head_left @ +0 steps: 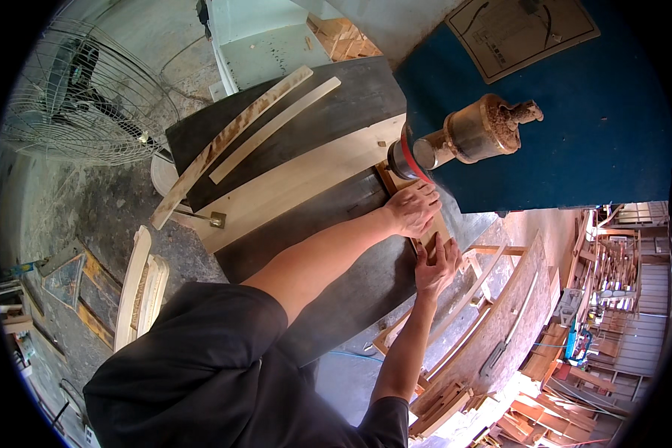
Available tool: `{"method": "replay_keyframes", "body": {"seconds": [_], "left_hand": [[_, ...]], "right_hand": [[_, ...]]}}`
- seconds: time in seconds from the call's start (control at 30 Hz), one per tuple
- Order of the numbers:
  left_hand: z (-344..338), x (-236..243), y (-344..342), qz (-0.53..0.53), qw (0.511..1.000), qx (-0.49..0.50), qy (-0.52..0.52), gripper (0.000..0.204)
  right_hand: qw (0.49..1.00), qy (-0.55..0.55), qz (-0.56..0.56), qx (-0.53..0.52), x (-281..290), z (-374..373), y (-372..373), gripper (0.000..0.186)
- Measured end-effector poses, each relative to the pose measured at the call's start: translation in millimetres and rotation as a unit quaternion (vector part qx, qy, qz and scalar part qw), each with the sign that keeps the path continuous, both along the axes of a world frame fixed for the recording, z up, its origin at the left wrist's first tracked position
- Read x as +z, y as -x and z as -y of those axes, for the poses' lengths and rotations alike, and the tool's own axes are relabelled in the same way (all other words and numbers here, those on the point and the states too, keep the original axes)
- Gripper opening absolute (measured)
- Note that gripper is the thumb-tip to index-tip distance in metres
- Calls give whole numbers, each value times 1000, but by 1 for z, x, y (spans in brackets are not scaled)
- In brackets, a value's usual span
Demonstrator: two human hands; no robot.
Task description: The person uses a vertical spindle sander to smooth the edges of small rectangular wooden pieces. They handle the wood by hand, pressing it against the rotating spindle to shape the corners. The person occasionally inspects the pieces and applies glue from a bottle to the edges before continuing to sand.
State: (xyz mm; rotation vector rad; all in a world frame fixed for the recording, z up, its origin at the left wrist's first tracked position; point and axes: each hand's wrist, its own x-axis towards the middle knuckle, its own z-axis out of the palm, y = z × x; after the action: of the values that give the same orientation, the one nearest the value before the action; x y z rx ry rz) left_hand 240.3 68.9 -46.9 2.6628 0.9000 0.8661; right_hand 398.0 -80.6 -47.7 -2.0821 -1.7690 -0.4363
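Note:
On the dark metal machine table [336, 284], both my hands are on a narrow wooden piece [440, 226] with a dark brown edge. My left hand [414, 209] has its fingers curled over the end nearer the machine head. Closer to me, my right hand [438, 265] grips the same piece, thumb apart from the bent fingers. Just beyond my left hand sits a round black-and-red machine part [408, 158]. A dusty metal cylinder [476, 133] juts from the blue machine body [560, 164] above it. My palms hide part of the wood.
A pale board [306, 179] lies across the table, and two curved wooden strips [231, 142] rest beyond it. A caged fan [89, 89] stands at far left. Curved wood pieces [138, 287] are at left; a large panel [500, 328] leans at right near stacked timber.

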Motion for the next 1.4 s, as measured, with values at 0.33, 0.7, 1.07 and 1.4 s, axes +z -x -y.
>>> {"method": "replay_keyframes", "body": {"seconds": [0.33,0.7,1.07,1.4], "left_hand": [[1,12,0,-23,997,-9,74,28],[6,17,-11,-6,997,-22,69,27],[123,1,25,-2,986,-165,-4,47],[180,20,121,-106,960,-256,-29,48]], "right_hand": [[1000,-16,-14,20,-4,-3,-8,57],[999,34,-19,-21,4,11,-11,57],[938,6,-333,-93,35,152,92,24],[985,36,-86,145,64,140,106,66]]}}
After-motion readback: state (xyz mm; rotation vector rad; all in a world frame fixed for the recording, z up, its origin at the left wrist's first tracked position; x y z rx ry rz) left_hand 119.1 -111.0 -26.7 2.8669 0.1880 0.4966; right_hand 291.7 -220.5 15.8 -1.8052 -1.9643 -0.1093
